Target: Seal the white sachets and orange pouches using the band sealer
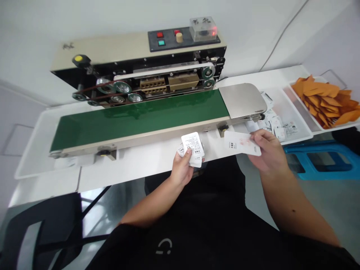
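Note:
My left hand (182,168) grips a small stack of white printed packets (192,148) in front of the conveyor's near edge. My right hand (266,152) pinches one longer white packet (242,143) with red marks on it, held flat above the table edge. Neither hand touches the green conveyor belt (140,116) of the band sealing machine (137,71). Loose white printed packets (281,127) lie in a shallow white tray just beyond my right hand.
An orange heap of flat pieces (323,101) fills a white tray at the far right. The sealer's control panel (180,39) stands at the back. A blue stool (320,161) sits on the floor at right, and a black chair (42,228) at lower left.

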### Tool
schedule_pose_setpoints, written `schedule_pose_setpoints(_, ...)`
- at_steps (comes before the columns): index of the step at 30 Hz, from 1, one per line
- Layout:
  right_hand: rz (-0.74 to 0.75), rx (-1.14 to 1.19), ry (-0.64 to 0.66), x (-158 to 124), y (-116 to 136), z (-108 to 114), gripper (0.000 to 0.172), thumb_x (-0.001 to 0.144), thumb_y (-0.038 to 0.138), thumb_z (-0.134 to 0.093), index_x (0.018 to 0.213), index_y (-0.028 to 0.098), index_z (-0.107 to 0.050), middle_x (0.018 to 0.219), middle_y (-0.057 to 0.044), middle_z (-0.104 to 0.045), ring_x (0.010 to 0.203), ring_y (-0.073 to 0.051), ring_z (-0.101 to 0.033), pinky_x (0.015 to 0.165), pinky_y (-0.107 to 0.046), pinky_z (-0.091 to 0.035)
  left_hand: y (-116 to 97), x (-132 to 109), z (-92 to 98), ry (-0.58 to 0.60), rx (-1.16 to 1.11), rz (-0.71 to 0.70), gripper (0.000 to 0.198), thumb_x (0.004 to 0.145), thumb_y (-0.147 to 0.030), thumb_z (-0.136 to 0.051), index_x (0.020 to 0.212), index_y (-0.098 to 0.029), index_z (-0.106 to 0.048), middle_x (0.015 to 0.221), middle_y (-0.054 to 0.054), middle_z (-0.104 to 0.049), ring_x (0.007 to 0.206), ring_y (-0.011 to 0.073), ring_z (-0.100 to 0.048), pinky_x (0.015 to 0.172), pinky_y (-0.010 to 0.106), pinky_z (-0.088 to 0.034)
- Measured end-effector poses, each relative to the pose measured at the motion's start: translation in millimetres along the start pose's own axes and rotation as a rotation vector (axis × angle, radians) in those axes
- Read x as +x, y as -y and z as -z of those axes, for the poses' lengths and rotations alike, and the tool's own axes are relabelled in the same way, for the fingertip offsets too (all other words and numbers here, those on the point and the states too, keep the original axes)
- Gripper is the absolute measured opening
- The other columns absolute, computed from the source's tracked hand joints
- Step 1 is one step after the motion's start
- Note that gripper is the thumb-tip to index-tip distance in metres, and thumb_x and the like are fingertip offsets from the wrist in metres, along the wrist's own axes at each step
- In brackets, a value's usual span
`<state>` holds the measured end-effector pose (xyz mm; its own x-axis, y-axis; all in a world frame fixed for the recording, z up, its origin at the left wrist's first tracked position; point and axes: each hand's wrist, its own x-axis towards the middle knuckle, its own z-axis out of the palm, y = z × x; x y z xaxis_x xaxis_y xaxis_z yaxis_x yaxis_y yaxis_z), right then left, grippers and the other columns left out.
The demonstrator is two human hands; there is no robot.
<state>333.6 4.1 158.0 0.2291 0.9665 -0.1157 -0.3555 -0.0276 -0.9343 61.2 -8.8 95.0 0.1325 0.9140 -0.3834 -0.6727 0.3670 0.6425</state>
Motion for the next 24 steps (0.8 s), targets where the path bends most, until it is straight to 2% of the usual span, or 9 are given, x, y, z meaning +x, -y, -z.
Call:
schedule_pose_setpoints(2,-0.008,-0.018,-0.041,18.3,7.8,-6.1,0.027,0.07,0.032,-0.098,0.086,0.025,-0.077,0.073,0.002,-0.068,0.06,-0.011,-0.059,0.054,-0.023,-0.051,1.8,-2.4,4.9,0.005,0.008,0.011,0.057,0.087,-0.041,-0.09,0.134,-0.02,-0.064,0.126,0.013,-0.08,0.107,0.03,-0.08,0.091,0.049,-0.07)
schedule_pose_setpoints(5,-0.029,-0.039,-0.06,49.6,20.4,-13.2,0.039,0.075,0.029,-0.094,0.112,0.029,-0.08,0.079,0.001,-0.071,0.057,-0.009,-0.056,0.045,-0.02,-0.043,3.8,-5.3,12.8,-0.001,0.019,0.037,0.058,0.089,-0.04,-0.089,0.136,-0.02,-0.063,0.127,0.013,-0.08,0.108,0.0302,-0.08,0.092,0.049,-0.07)
schedule_pose_setpoints(7,-0.041,-0.063,-0.074,71.9,27.0,-16.5,0.032,0.08,0.027,-0.091,0.11,0.026,-0.08,0.086,-0.002,-0.073,0.057,-0.008,-0.055,0.042,-0.02,-0.041,4.5,-6.0,17.6,-0.01,0.016,0.043,0.06,0.089,-0.04,-0.088,0.139,-0.021,-0.061,0.126,0.013,-0.08,0.108,0.03,-0.081,0.092,0.049,-0.07)
schedule_pose_setpoints(10,-0.072,-0.087,-0.108,105.8,32.2,-22.6,0.021,0.082,0.018,-0.088,0.099,0.021,-0.077,0.096,-0.003,-0.075,0.067,-0.008,-0.064,0.05,-0.017,-0.052,3.9,-4.8,23.4,-0.034,0.009,0.043,0.058,0.089,-0.039,-0.088,0.138,-0.021,-0.062,0.124,0.012,-0.08,0.106,0.0289,-0.081,0.092,0.048,-0.07)
schedule_pose_setpoints(15,-0.091,-0.145,-0.163,152.6,35.6,-42.2,0.027,0.082,0.002,-0.08,0.099,0.02,-0.07,0.101,-0.002,-0.075,0.09,-0.013,-0.076,0.067,-0.018,-0.065,0.5,0.5,29.0,-0.036,0.0,0.05,0.055,0.09,-0.039,-0.088,0.137,-0.022,-0.064,0.124,0.012,-0.08,0.106,0.0289,-0.081,0.091,0.047,-0.07)
schedule_pose_setpoints(18,-0.136,-0.161,-0.215,167.5,38.5,-58.9,0.03,0.082,-0.005,-0.073,0.1,0.018,-0.067,0.101,-0.004,-0.076,0.093,-0.014,-0.078,0.071,-0.018,-0.067,-2.9,3.1,28.3,-0.029,-0.01,0.05,0.06,0.088,-0.039,-0.089,0.139,-0.022,-0.062,0.124,0.012,-0.08,0.107,0.03,-0.08,0.09,0.048,-0.07)
schedule_pose_setpoints(22,-0.155,-0.201,-0.141,173.8,40.8,-82.4,0.027,0.083,-0.005,-0.07,0.101,0.016,-0.07,0.106,-0.007,-0.078,0.096,-0.016,-0.078,0.07,-0.018,-0.067,-9.0,4.8,25.1,-0.02,-0.023,0.062,0.065,0.087,-0.039,-0.09,0.142,-0.022,-0.06,0.125,0.013,-0.079,0.108,0.0301,-0.079,0.09,0.048,-0.07)
schedule_pose_setpoints(24,-0.175,-0.22,-0.147,175.4,39.2,-92.4,0.028,0.083,-0.005,-0.068,0.102,0.015,-0.07,0.105,-0.007,-0.078,0.094,-0.015,-0.078,0.068,-0.017,-0.066,-11.1,5.4,24.9,-0.016,-0.028,0.063,0.066,0.086,-0.04,-0.091,0.142,-0.022,-0.06,0.125,0.013,-0.079,0.108,0.0299,-0.079,0.089,0.048,-0.07)
